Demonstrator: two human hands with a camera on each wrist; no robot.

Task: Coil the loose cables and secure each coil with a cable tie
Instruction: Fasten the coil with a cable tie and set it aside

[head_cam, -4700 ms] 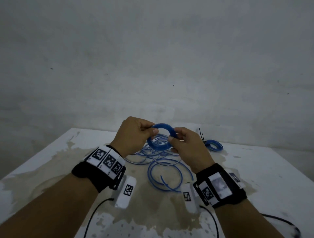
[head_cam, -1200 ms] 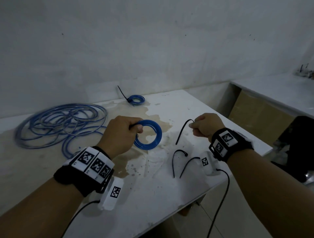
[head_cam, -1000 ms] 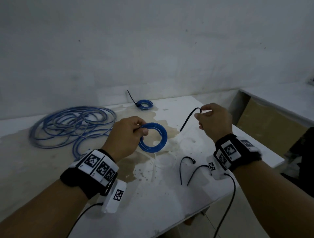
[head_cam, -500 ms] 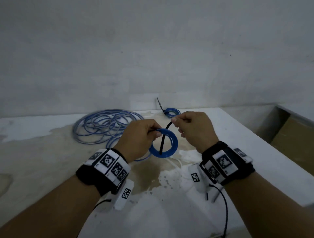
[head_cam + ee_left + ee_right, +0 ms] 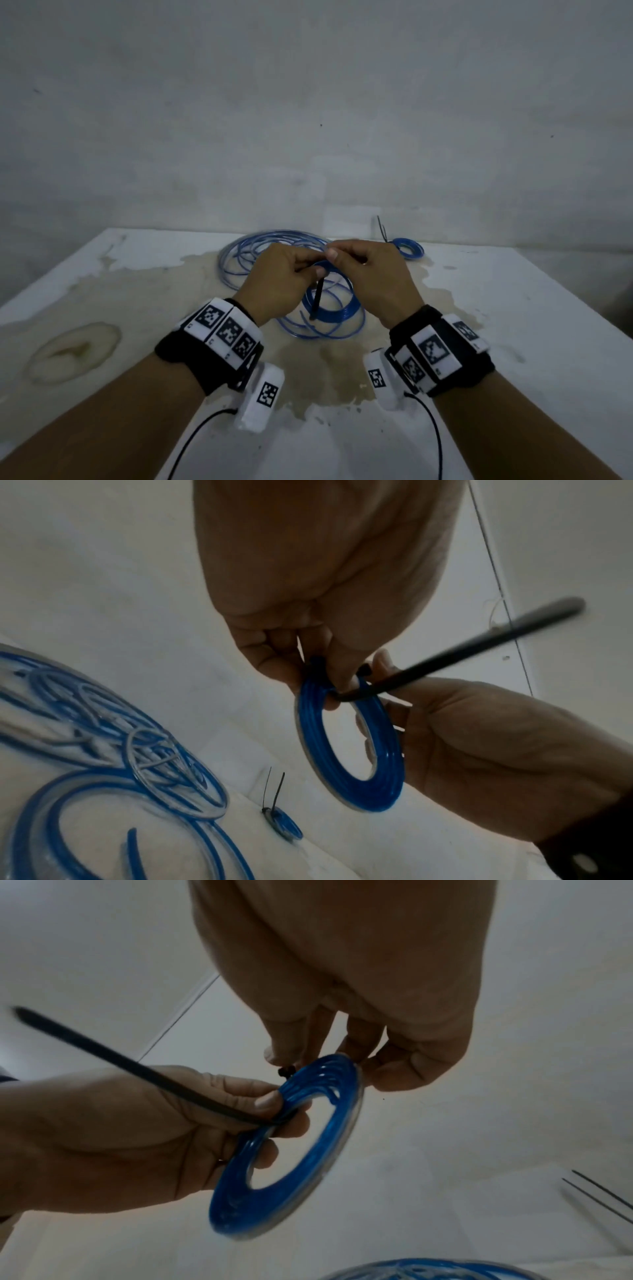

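Stained white table point(image 5: 513, 308), grey wall point(image 5: 308, 102); both hands' grip pinching blue coil point(image 5: 346, 750), black tie point(image 5: 479, 647)

Both forearms reach forward over the table, each wrist banded in black with white marker tags. The left hand point(image 5: 279, 274) and right hand point(image 5: 371, 274) meet knuckle to knuckle above the table's middle, fingers curled, thumb and forefinger of each pinching, backs turned upward.

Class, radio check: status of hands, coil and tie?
Left hand grips blue coil. Right hand pinches black cable tie, threaded through coil, unfastened. Nothing obstructing.
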